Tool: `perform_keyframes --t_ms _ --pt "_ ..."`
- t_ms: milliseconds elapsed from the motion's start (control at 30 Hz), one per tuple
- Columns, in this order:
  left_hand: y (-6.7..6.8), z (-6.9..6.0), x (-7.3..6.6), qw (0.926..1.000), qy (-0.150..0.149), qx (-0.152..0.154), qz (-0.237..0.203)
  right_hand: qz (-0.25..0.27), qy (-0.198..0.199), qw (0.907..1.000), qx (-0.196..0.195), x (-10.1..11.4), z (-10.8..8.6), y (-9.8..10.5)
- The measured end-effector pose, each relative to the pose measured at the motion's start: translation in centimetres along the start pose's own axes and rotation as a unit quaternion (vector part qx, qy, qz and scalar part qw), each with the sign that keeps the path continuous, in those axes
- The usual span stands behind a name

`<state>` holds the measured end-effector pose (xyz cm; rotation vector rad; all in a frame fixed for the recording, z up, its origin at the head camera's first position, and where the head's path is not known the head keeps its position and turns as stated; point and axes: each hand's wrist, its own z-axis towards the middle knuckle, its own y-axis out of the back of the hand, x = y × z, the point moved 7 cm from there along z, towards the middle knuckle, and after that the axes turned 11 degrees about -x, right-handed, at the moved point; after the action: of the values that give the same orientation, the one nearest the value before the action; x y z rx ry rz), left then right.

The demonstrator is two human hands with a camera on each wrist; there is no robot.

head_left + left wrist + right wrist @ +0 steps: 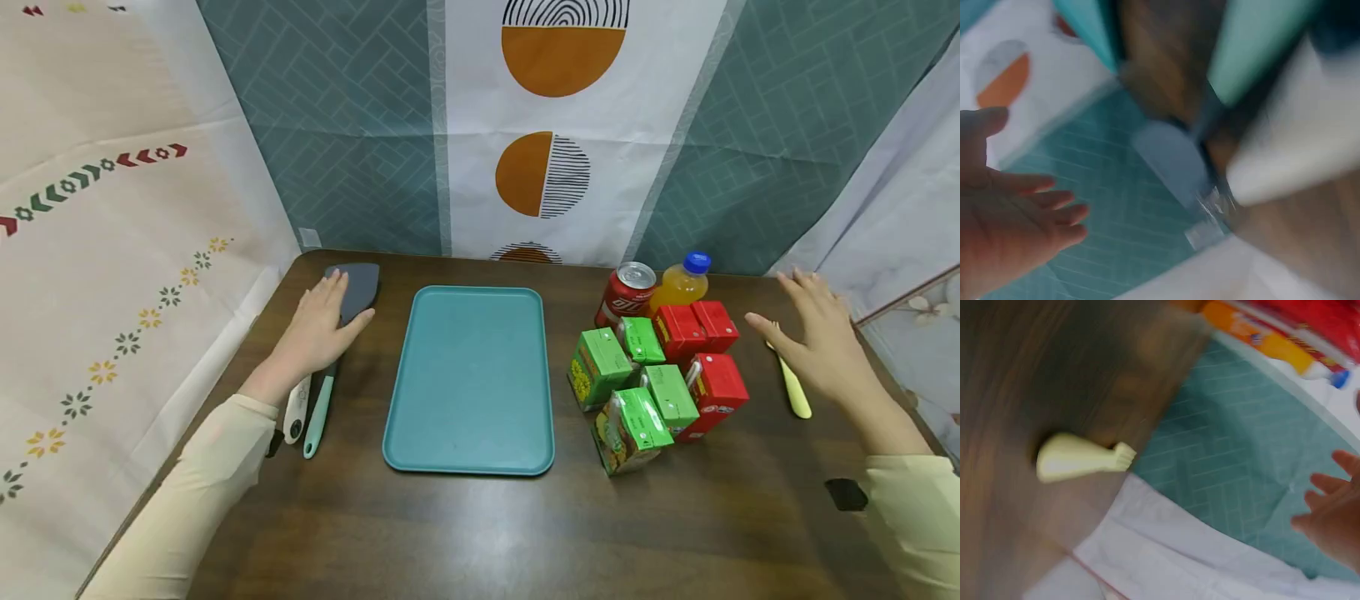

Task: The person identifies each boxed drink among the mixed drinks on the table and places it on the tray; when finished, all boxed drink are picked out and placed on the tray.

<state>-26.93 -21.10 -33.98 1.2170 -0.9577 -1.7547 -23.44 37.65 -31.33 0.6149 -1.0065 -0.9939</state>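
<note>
My left hand [318,325] hovers with spread fingers over a spatula with a dark grey head [363,287] and a mint handle [320,417]. A white-handled utensil [297,410] lies beside it, its far end hidden under the hand. In the left wrist view the same hand [1016,219] holds nothing. My right hand [817,337], fingers apart and empty, is raised above the table's right side. Nearest to it lies a pale yellow fork-like utensil [795,390], its short tines [1125,457] showing in the right wrist view.
A teal tray [471,383] lies mid-table. Right of it stand several green cartons [600,367] and red cartons [716,392], a red drink can [626,293] and an orange drink bottle with a blue cap [681,283]. Hanging cloth [345,125] borders the table's back edge.
</note>
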Motion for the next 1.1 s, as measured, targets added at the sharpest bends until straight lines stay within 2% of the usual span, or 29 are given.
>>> perform_keyframes --t_ms 100,167,233,333,467,533,700,867,1100 --pt "-0.9 -1.2 -1.5 0.9990 0.002 0.022 -0.039 0.078 -0.040 0.9960 -0.013 0.3 -1.4 0.5" --pt "-1.5 -2.0 -2.6 0.9975 0.011 0.037 -0.059 0.143 -0.045 0.9886 -0.018 0.9 -2.2 0.7" --pt "-2.1 -2.8 -3.3 0.9951 0.024 0.057 -0.077 0.205 -0.028 0.9783 -0.007 1.6 -2.8 0.6" --pt "-2.8 -3.8 -3.7 0.9922 0.048 0.078 -0.084 0.267 0.031 0.9629 0.023 3.3 -3.4 0.3" --pt "-3.7 -4.5 -3.3 0.9890 0.080 0.100 -0.074 0.254 0.059 0.9637 0.057 4.5 -3.8 0.0" --pt "-4.2 -4.7 -3.2 0.9869 0.092 0.115 -0.065 0.233 0.054 0.9684 0.072 4.8 -4.0 -0.3" --pt "-5.7 -4.6 -3.3 0.9806 0.108 0.159 -0.034 0.191 0.045 0.9721 0.128 5.3 -4.6 -1.4" --pt "-7.0 -4.4 -3.7 0.9715 0.126 0.199 -0.023 0.181 0.045 0.9676 0.171 5.3 -5.1 -2.4" --pt "-7.9 -3.8 -3.3 0.9595 0.142 0.239 -0.047 0.205 0.027 0.9605 0.186 5.4 -5.3 -3.5"
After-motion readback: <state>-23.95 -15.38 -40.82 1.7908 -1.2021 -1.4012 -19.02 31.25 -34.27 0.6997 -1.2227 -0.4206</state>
